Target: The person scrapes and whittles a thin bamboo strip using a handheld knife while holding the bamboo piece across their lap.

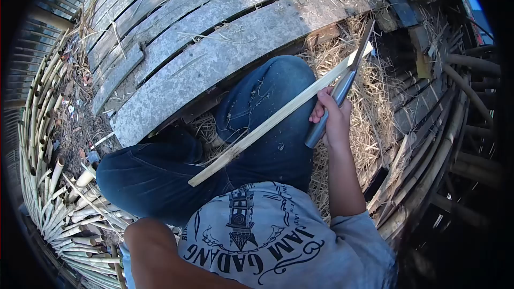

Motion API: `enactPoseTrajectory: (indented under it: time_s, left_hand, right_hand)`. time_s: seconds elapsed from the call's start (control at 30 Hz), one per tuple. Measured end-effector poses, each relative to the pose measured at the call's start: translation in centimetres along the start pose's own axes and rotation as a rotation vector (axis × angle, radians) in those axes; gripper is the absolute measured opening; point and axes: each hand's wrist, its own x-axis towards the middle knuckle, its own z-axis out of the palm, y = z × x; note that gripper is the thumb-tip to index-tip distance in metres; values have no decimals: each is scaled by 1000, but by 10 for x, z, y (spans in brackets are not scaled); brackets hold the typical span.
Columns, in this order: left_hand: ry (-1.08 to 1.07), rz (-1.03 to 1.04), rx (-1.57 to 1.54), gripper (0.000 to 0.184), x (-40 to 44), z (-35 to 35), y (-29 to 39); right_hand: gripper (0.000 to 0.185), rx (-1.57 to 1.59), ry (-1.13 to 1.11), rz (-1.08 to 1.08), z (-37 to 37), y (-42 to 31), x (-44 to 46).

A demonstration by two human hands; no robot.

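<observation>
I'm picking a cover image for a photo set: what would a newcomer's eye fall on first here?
Probably the pale strip slanting across the jeans mid-picture. Next, right of centre, comes the knife in the right hand, its blade crossing the strip's upper end in view. The printed shirt stands out at bottom centre.

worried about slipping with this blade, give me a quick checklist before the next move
1. Right hand closed around the knife's metal handle: ok.
2. Left hand steadying the bamboo strip: not ok; that hand is out of view, and none rests on the strip.
3. Blade apart from the strip: cannot tell; they overlap near the strip's far end, contact unclear.
4. Strip clear of the lap: not ok; it crosses over the jeans.
5. Strip in one piece: ok, no break visible.
</observation>
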Motion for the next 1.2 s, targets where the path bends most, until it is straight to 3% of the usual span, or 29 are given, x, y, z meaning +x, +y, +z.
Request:
enactPoseTrajectory:
  time_s: [0.83,1.2]
  left_hand:
    - [80,278,-135,77,-9,-1,13]
    - [112,331,-223,76,-34,-43,21]
  right_hand:
    - [24,-43,26,94,-9,10,26]
    - [22,-4,-14,122,-7,3,20]
